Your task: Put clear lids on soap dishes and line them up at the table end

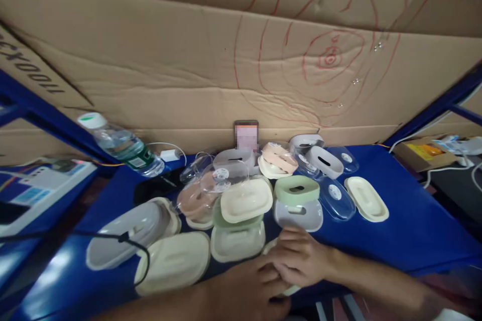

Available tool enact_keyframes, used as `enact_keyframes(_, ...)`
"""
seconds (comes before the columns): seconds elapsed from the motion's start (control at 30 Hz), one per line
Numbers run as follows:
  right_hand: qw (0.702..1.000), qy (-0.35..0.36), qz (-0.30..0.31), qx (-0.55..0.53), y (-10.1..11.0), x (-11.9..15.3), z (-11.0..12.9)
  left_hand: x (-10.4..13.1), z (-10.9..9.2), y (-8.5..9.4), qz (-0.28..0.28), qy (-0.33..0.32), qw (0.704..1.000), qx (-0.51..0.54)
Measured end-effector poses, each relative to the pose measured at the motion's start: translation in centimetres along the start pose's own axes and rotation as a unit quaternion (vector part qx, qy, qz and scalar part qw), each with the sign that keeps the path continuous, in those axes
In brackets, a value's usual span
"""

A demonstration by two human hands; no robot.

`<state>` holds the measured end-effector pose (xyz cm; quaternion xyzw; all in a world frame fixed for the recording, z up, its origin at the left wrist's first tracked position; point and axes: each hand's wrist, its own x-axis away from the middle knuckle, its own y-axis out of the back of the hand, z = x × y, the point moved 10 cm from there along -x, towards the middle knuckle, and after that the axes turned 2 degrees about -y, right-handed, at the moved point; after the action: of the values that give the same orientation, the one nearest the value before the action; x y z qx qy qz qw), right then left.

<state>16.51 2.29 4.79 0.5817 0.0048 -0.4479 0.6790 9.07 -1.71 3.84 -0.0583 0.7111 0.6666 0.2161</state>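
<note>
Both hands meet at lower centre, the left hand (248,288) and right hand (301,256) curled together around a cream soap-dish piece (271,247), mostly hidden beneath them. Soap-dish lids and trays (246,199) lie heaped just beyond on the blue surface (414,230), within easy reach.

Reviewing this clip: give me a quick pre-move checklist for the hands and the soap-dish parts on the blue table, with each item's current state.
1. Both hands in view: ok; left hand and right hand meet at the near edge.
2. Piece held between them identified: cannot tell; only a cream edge shows.
3. Grip firm: cannot tell; fingers overlap and blur.
4. Nearest parts reachable: ok; grey slotted insert lies just beyond the right hand, cream tray beside it.
5. Black cable off the parts: not ok; it crosses the grey lid.
6. Water bottle away from hands: ok.
</note>
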Motion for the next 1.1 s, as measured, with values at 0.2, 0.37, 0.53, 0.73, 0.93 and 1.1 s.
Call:
enact_keyframes(0.2,1.0,0.004,-0.011,-0.018,0.4,0.0,0.1,0.6,1.0,-0.8,-0.026,0.03,0.999,0.024)
enact_keyframes(0.37,1.0,0.013,-0.019,-0.018,0.9,-0.2,0.2,0.3,0.3,0.5,-0.036,0.025,0.999,-0.028)
enact_keyframes(0.53,0.997,0.052,-0.044,0.025,2.2,-0.6,1.6,3.9,0.5,4.0,-0.031,0.161,0.978,-0.126)
enact_keyframes(0.73,0.974,0.226,-0.024,-0.003,-0.7,1.7,9.2,13.7,2.2,6.5,-0.105,0.452,0.859,-0.217)
enact_keyframes(0.93,0.969,0.228,0.094,-0.015,-5.3,2.9,10.3,15.4,2.8,5.5,-0.108,0.505,0.825,-0.231)
enact_keyframes(1.1,0.963,0.237,0.125,-0.028,-5.2,2.7,10.0,14.6,3.4,4.5,-0.064,0.497,0.842,-0.201)
